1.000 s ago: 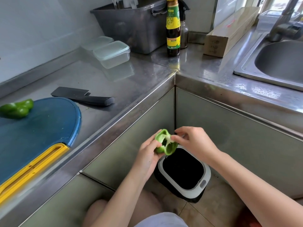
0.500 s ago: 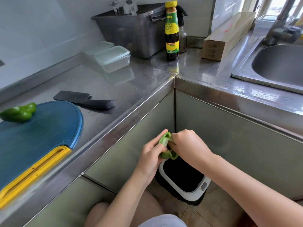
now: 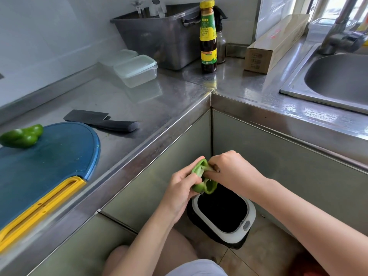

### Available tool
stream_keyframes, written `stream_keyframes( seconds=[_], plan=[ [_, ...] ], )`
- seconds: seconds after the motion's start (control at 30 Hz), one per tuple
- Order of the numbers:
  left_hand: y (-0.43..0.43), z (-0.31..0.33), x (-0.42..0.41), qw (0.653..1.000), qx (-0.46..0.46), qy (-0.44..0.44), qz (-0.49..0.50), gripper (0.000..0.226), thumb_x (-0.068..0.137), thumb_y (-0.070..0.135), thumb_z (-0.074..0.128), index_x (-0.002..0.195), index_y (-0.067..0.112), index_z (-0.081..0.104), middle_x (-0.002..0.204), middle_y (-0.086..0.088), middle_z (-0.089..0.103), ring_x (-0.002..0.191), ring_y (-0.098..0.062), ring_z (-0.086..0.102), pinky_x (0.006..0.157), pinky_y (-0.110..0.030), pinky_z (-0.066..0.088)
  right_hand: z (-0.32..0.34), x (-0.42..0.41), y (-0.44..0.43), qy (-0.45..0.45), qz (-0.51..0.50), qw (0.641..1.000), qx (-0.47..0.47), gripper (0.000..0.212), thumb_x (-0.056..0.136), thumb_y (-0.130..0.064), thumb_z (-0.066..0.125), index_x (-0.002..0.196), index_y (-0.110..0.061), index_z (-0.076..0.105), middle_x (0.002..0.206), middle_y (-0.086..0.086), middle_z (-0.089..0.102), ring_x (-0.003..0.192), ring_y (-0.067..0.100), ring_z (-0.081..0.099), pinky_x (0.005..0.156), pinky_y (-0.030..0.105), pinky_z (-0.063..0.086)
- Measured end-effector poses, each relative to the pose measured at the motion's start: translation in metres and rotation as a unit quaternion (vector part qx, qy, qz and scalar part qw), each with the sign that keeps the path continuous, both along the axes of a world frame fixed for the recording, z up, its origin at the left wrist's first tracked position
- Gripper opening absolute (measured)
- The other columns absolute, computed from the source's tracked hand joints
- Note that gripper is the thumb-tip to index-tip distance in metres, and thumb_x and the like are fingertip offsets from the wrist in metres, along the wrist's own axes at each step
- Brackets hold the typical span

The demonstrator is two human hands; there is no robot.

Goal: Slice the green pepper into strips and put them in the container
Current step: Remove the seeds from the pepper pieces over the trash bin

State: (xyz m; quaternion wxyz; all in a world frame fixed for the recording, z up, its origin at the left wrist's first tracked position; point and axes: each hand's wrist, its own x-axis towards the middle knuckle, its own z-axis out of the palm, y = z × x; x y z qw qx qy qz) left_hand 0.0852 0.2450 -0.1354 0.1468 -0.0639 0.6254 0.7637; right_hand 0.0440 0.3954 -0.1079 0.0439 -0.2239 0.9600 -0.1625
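Note:
My left hand point(image 3: 182, 185) grips a green pepper half point(image 3: 201, 181), cut side up, over the open bin point(image 3: 225, 214) on the floor. My right hand point(image 3: 233, 169) has its fingers curled into the pepper's hollow, pinching the pale core. The other pepper half point(image 3: 21, 136) lies on the blue cutting board point(image 3: 47, 162) at the far left of the counter. A dark cleaver point(image 3: 103, 121) lies flat on the steel just beyond the board. A clear lidded container point(image 3: 136, 70) stands further back on the counter.
A grey tub point(image 3: 159, 38), a sauce bottle point(image 3: 208, 36) and a cardboard box point(image 3: 276, 43) stand in the back corner. The sink point(image 3: 338, 76) and tap are at the right. Cabinet fronts meet in a corner behind the bin. My knees are below.
My right fingers have gone from the pepper's rim down into its hollow. Both hands stayed over the bin, and the pepper has tilted slightly.

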Motion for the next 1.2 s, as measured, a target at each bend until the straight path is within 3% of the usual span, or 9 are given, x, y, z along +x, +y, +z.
stream_keyframes(
  seconds=[0.1,0.2,0.3,0.43,0.6,0.8,1.0,1.07,1.2],
  plan=[
    [0.008,0.001,0.000,0.999,0.015,-0.003,0.038,0.061,0.069,0.014,0.054,0.130,0.008,0.056,0.099,-0.004,0.069,0.081,-0.012,0.063,0.081,-0.033,0.052,0.005,0.001,-0.004,0.008,-0.056,0.998,-0.002,0.033,0.086,-0.039,0.062,0.091,-0.006,0.062,0.089,0.007,0.062,0.081,0.027,0.059,0.071,0.034,0.049],
    [0.012,0.004,0.002,0.999,-0.009,0.003,0.032,0.061,0.068,0.014,0.054,0.129,0.014,0.058,0.105,-0.005,0.070,0.086,-0.013,0.063,0.085,-0.036,0.051,0.010,0.005,-0.008,0.007,-0.024,0.997,0.075,0.014,0.087,-0.022,0.055,0.080,-0.011,0.051,0.077,0.001,0.047,0.074,0.023,0.051,0.063,0.027,0.039],
    [0.012,0.006,0.004,0.999,-0.036,0.010,0.004,0.064,0.066,0.014,0.052,0.130,0.019,0.056,0.112,0.001,0.070,0.092,-0.008,0.063,0.087,-0.032,0.051,0.010,0.008,-0.008,0.025,0.026,0.991,0.127,0.008,0.089,-0.016,0.051,0.082,-0.013,0.047,0.067,-0.005,0.030,0.072,0.019,0.045,0.064,0.025,0.036],
    [0.011,0.007,0.005,0.998,-0.056,0.007,-0.016,0.065,0.067,0.017,0.054,0.132,0.021,0.054,0.112,0.005,0.069,0.096,-0.007,0.063,0.087,-0.028,0.052,0.008,0.010,-0.008,0.033,0.032,0.987,0.151,0.008,0.089,-0.014,0.049,0.081,-0.013,0.048,0.065,-0.004,0.031,0.069,0.019,0.044,0.062,0.024,0.034],
    [0.008,0.009,0.005,0.998,-0.059,0.002,-0.029,0.065,0.068,0.017,0.054,0.133,0.021,0.053,0.109,0.006,0.069,0.094,-0.006,0.061,0.093,-0.034,0.050,0.004,0.007,-0.009,0.000,0.005,0.993,0.119,0.008,0.085,-0.013,0.051,0.078,-0.011,0.050,0.077,0.002,0.047,0.066,0.020,0.041,0.060,0.026,0.034],
    [0.005,0.010,0.003,0.999,-0.049,0.006,-0.017,0.065,0.067,0.017,0.054,0.132,0.021,0.054,0.110,0.008,0.070,0.095,-0.005,0.062,0.098,-0.040,0.048,0.002,0.008,-0.012,0.018,0.014,0.996,0.088,0.006,0.091,-0.014,0.046,0.086,-0.015,0.050,0.070,-0.003,0.032,0.071,0.019,0.043,0.063,0.022,0.030],
    [-0.002,0.014,0.000,1.000,-0.007,-0.003,0.011,0.061,0.068,0.016,0.056,0.129,0.013,0.056,0.093,0.003,0.069,0.076,-0.006,0.062,0.077,-0.026,0.053,0.001,0.012,-0.010,0.040,0.013,0.999,-0.013,0.009,0.085,-0.013,0.058,0.090,-0.005,0.059,0.079,0.002,0.044,0.067,0.025,0.049,0.062,0.031,0.040],
    [-0.004,0.017,-0.001,1.000,-0.012,0.001,-0.003,0.061,0.069,0.017,0.055,0.130,0.012,0.056,0.088,0.004,0.069,0.074,-0.006,0.060,0.079,-0.028,0.052,0.002,0.013,-0.009,0.047,0.013,0.999,0.000,0.014,0.088,-0.014,0.054,0.096,-0.004,0.059,0.084,0.003,0.045,0.073,0.027,0.053,0.066,0.032,0.041],
    [-0.003,0.019,-0.002,0.999,-0.025,0.002,-0.035,0.059,0.071,0.018,0.056,0.130,0.016,0.056,0.092,0.006,0.068,0.080,-0.007,0.060,0.085,-0.031,0.052,0.003,0.013,-0.007,0.050,0.020,0.997,0.049,0.015,0.093,-0.018,0.046,0.103,-0.011,0.054,0.085,-0.002,0.039,0.073,0.019,0.044,0.063,0.023,0.029]
  ],
)
